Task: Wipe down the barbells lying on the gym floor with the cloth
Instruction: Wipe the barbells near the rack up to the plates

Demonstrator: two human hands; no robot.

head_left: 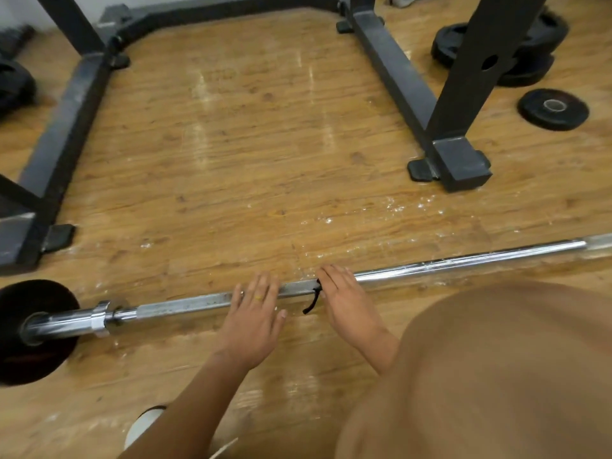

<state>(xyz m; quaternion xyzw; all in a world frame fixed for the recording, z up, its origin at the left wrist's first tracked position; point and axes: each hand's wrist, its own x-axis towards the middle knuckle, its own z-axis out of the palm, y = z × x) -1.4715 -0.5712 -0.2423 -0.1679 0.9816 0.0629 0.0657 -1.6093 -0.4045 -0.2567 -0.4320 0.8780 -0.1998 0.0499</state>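
Tan-clad leg (pixel 496 376) foremost; left hand (pixel 255 316) and right hand (pixel 349 303) flat (fingers straight, unclenched) atop barbell (pixel 430 267).

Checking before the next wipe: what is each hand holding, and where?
Nothing is plainly gripped. The left hand and right hand lay straight fingers across the barbell mid-shaft. Whether the right hand pinches the black cord hanging there cannot be told.

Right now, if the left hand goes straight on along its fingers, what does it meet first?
The barbell shaft: the left hand has its fingers across it, touching or just above, unclear. Past the bar, only bare wood floor shows, up to the rack base.
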